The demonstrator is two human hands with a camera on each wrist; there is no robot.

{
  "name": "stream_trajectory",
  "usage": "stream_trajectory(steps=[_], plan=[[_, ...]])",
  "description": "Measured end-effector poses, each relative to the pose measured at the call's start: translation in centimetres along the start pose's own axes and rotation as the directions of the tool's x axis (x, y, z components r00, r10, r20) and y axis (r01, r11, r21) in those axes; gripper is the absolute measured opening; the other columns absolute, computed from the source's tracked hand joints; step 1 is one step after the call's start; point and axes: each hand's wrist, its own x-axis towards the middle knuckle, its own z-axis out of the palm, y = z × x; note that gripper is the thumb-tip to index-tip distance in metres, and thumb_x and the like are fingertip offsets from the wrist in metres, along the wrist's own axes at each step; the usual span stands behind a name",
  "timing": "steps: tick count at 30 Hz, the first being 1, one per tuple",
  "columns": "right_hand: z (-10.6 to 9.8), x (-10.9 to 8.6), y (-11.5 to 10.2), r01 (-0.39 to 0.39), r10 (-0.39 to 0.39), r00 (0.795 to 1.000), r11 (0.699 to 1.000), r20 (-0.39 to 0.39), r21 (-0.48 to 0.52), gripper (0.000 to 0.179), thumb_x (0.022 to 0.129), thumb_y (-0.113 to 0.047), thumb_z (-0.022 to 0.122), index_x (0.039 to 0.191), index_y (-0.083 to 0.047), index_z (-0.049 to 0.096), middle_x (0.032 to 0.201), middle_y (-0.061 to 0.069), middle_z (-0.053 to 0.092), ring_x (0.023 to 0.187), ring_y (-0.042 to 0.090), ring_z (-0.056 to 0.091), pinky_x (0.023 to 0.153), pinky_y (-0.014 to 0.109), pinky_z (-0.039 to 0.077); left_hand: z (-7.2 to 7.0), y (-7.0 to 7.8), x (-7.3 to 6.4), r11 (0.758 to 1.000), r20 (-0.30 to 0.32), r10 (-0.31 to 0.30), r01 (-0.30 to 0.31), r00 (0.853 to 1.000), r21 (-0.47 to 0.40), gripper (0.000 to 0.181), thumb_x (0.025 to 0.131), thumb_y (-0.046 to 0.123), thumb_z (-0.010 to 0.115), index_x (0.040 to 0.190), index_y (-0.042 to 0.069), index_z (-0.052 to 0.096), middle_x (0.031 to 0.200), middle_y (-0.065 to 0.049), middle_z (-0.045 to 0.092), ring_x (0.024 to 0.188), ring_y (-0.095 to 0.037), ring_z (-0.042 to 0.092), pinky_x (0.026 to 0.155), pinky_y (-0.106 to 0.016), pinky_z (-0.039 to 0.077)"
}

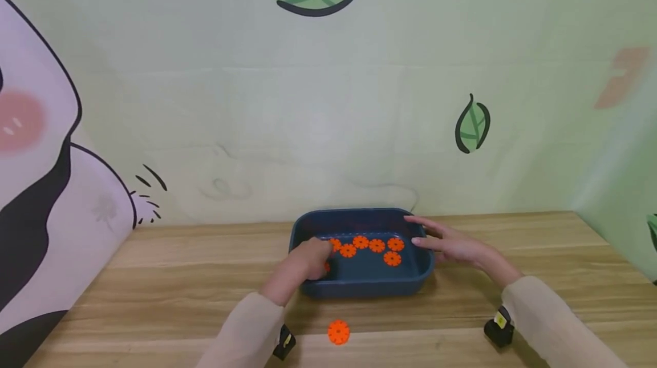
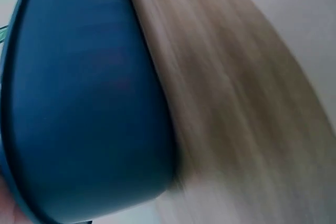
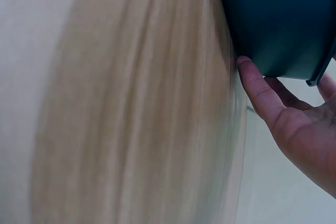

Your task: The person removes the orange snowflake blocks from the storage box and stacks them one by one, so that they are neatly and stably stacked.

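A dark blue rectangular basin [image 1: 359,288] sits on the wooden table near the wall. Several orange notched discs [image 1: 377,245] lie on its floor. My left hand [image 1: 311,257] reaches down over the basin's left end, right beside the discs. Its fingertips are hidden, and I cannot tell whether they pinch a disc. At the other end my right hand [image 1: 459,245] holds the basin, with digits over the rim. In the right wrist view, other fingers [image 3: 260,90] lie against the outer wall, low near the table. The left wrist view shows mostly the basin's outer side [image 2: 89,98].
One more orange disc [image 1: 339,332] lies on the table [image 1: 410,334] in front of the basin. Behind stands a pale green wall covering [image 1: 318,105] printed with leaves and a cartoon figure. Small black devices [image 1: 499,328] hang at both wrists.
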Motion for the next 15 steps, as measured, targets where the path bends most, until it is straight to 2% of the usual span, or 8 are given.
stream_trajectory(steps=[8,12,15], plan=[[0.17,-0.12,-0.35,0.013,-0.013,1.0,1.0,0.005,0.004,0.065,0.092,-0.03,0.054,0.146,-0.016,0.02,0.148,0.026,-0.002,0.128,0.048,0.023,0.089,0.048,0.044,-0.18,0.1,-0.08,1.0,0.041,-0.017,0.017,0.999,-0.011,0.024,0.078,0.001,0.068,0.102,0.003,0.068,0.106,-0.007,0.065,0.091,-0.017,0.058,0.084,-0.033,0.048],[0.06,-0.15,-0.33,0.005,-0.006,1.0,1.0,0.003,0.009,0.066,0.092,-0.03,0.054,0.146,-0.016,0.02,0.148,0.026,-0.003,0.128,0.048,0.021,0.089,0.048,0.044,-0.12,0.1,0.04,0.999,0.039,-0.012,0.014,0.999,-0.043,0.015,0.077,0.001,0.068,0.091,0.003,0.067,0.094,-0.006,0.065,0.08,-0.017,0.054,0.077,-0.032,0.05],[-0.02,-0.1,-0.23,0.001,-0.001,1.0,1.0,0.007,0.02,0.066,0.092,-0.03,0.054,0.146,-0.016,0.019,0.148,0.026,-0.003,0.128,0.048,0.022,0.089,0.047,0.044,0.14,-0.06,0.13,0.998,0.014,0.029,-0.028,0.999,-0.048,0.01,0.077,0.001,0.068,0.084,0.006,0.065,0.086,-0.004,0.062,0.076,-0.017,0.053,0.072,-0.031,0.049]])
